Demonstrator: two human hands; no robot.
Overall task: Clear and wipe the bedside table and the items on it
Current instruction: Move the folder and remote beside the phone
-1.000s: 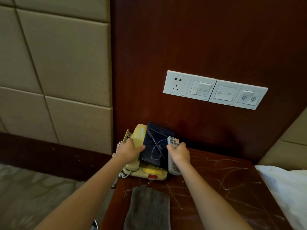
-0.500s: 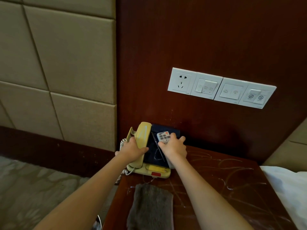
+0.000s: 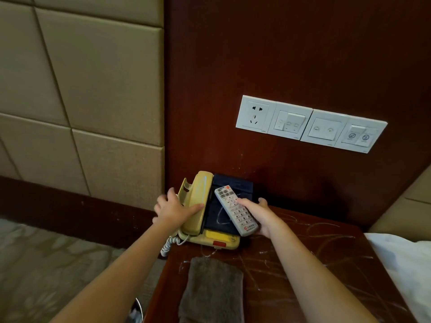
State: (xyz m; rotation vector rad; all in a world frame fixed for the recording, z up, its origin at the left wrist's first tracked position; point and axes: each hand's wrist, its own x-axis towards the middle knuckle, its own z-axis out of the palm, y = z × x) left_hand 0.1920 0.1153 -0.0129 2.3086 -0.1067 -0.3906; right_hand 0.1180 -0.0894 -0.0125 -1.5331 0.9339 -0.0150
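A yellow telephone [image 3: 198, 206] stands at the back left corner of the dark wooden bedside table [image 3: 314, 264]. A dark blue folder [image 3: 219, 217] lies across the phone's base. My left hand [image 3: 173, 209] rests on the handset with fingers spread. My right hand [image 3: 263, 215] holds a white remote control [image 3: 235, 209] face up over the folder. A folded grey cloth [image 3: 211, 290] lies at the table's front edge. Pale scribble marks cover the tabletop.
The phone's coiled cord [image 3: 169, 244] hangs off the table's left edge. A row of white sockets and switches [image 3: 310, 123] is on the wooden wall panel above. White bedding [image 3: 403, 264] borders the table on the right. Patterned carpet lies to the left.
My right hand has turned and laid the remote face up over the folder. My left hand has loosened on the handset and spread its fingers.
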